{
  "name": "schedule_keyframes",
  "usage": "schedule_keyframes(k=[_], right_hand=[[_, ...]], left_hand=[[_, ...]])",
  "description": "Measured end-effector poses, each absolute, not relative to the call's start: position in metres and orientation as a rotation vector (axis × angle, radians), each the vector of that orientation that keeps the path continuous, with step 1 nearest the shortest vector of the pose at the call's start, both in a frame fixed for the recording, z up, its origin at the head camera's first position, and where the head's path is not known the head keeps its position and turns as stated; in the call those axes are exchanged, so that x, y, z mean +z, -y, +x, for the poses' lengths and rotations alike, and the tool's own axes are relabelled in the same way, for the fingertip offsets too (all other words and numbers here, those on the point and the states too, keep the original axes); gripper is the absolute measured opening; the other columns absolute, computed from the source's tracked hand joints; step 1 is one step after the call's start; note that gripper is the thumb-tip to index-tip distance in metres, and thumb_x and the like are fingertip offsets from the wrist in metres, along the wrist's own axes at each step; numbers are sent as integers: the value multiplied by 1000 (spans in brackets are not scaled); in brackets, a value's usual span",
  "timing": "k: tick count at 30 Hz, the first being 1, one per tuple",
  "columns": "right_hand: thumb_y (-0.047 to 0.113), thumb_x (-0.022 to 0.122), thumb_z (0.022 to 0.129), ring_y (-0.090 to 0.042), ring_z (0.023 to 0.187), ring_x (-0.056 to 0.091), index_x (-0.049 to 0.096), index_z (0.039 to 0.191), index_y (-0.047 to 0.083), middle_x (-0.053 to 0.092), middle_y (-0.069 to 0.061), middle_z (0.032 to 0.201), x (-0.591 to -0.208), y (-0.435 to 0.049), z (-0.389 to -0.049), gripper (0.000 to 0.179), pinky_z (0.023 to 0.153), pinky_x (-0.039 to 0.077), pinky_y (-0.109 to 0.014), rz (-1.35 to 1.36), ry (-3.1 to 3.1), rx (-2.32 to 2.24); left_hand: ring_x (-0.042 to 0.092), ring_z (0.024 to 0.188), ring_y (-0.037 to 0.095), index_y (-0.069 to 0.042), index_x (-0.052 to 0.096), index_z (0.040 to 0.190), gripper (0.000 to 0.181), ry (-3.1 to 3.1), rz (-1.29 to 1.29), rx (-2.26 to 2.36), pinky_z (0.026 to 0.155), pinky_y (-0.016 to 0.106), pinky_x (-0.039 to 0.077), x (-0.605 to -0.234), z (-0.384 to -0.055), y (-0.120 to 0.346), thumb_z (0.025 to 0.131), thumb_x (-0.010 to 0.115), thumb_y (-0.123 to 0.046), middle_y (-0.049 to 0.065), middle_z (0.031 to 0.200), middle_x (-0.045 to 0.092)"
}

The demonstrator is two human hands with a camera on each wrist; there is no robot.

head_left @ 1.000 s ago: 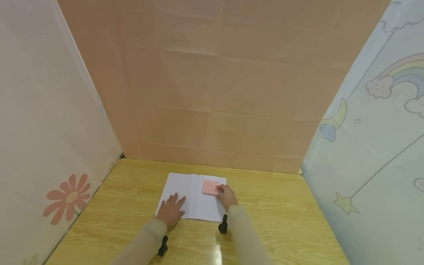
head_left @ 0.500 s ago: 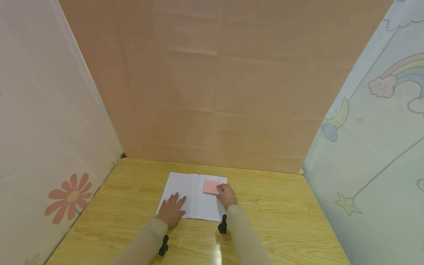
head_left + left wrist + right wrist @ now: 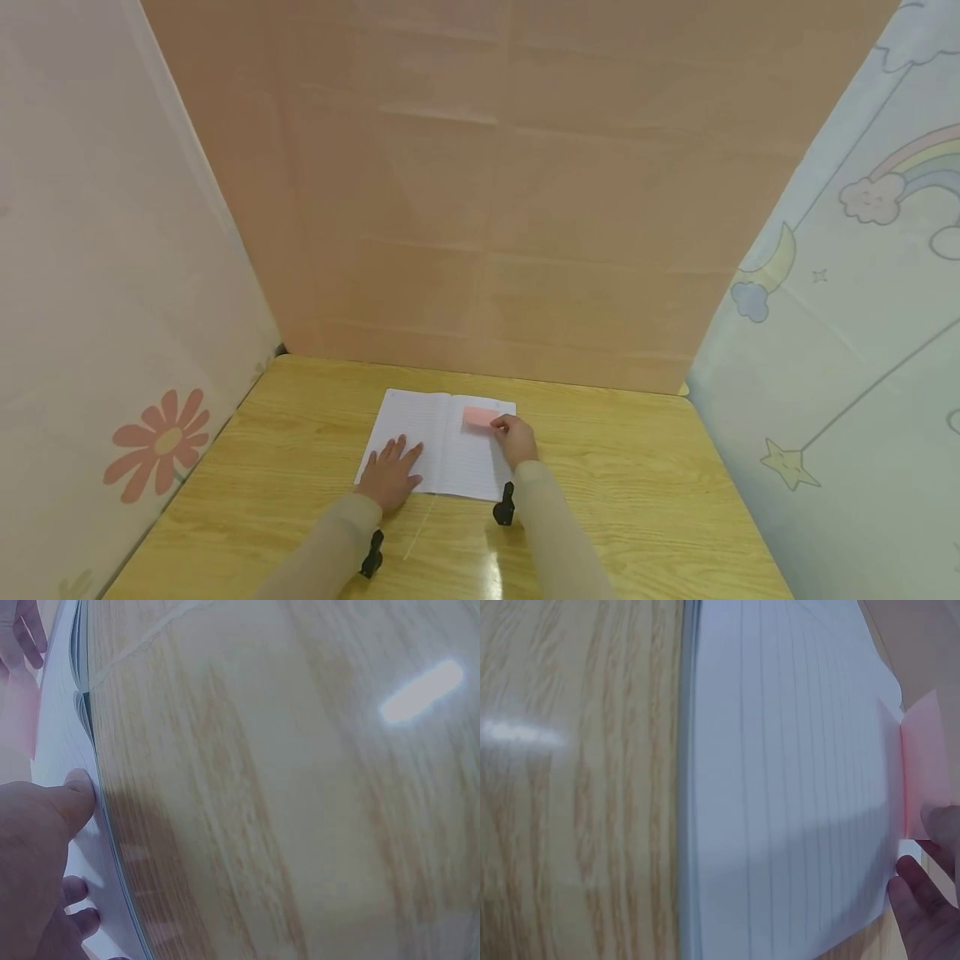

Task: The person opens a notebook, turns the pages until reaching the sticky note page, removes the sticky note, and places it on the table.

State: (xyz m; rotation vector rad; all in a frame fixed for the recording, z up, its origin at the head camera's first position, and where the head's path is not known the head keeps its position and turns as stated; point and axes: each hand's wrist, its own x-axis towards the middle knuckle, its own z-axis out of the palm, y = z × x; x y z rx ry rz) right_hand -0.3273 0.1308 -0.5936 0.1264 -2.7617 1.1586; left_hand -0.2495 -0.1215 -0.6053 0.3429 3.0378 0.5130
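An open lined notebook [image 3: 472,471] lies flat on the wooden table. My left hand [image 3: 387,477] rests on its left page with fingers spread; in the left wrist view the thumb [image 3: 78,787] lies at the page's near edge. On the upper part of the right page is a pink sticky note [image 3: 478,417]. My right hand [image 3: 516,442] pinches the note by its near right corner. The right wrist view shows the sticky note [image 3: 924,769] standing up from the page, with the thumb of the right hand [image 3: 930,900] against its corner.
A thin ribbon bookmark [image 3: 420,527] trails from the notebook's spine across the wooden table [image 3: 637,483]. Behind the table hangs an orange-brown sheet [image 3: 480,208]. Patterned panels stand at the left [image 3: 112,250] and right [image 3: 847,350].
The near edge of the sticky note has risen off the page in my right hand's fingers, so the note looks shorter from above. My left hand stays in place on the left page.
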Motion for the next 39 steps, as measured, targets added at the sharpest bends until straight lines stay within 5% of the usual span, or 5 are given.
schedule_keyframes(k=[23, 39], right_hand=[[8, 67, 90, -27, 84, 64, 67, 92, -2, 69, -13, 89, -592, -133, -333, 10, 69, 54, -37, -60, 2646, 1272], [6, 64, 91, -22, 76, 61, 66, 91, 3, 68, -13, 87, -588, -135, -332, 4, 62, 47, -28, -211, 2553, 1424]], left_hand=[[31, 140, 43, -15, 47, 144, 56, -3038, 329, 540, 110, 67, 25, -608, -251, 121, 93, 62, -33, 22, 153, 34], [33, 139, 44, -14, 48, 143, 56, -3054, 350, 522, 108, 67, 27, -604, -249, 121, 93, 63, -33, 23, 151, 36]])
